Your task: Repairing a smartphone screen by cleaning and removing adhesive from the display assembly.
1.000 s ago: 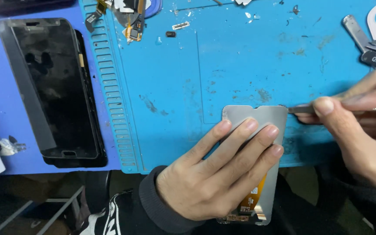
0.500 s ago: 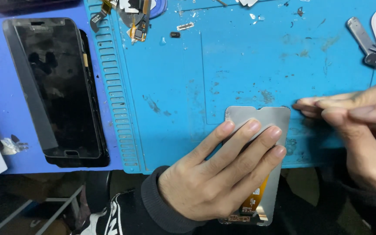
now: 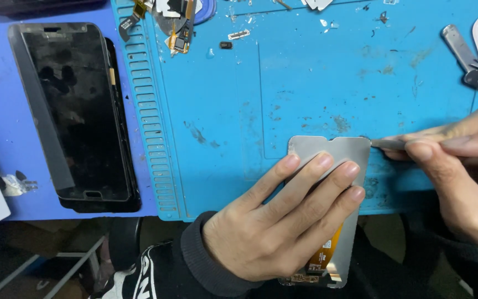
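Prying at panel corner: left hand flat, pinning it; right hand pinching, seemingly, tweezers. Next needs gentle leverage.

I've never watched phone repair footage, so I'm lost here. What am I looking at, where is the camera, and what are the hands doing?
The camera sits on a person's head and looks down at their own two bare hands over a blue repair mat. The left hand lies flat on a grey phone display panel, back side up, pinning it at the mat's near edge; an orange flex cable shows near its lower end. The right hand holds a thin metal tool with its tip at the panel's top right corner. To the left lies a dark phone, screen up. Small loose parts are scattered along the mat's far edge.
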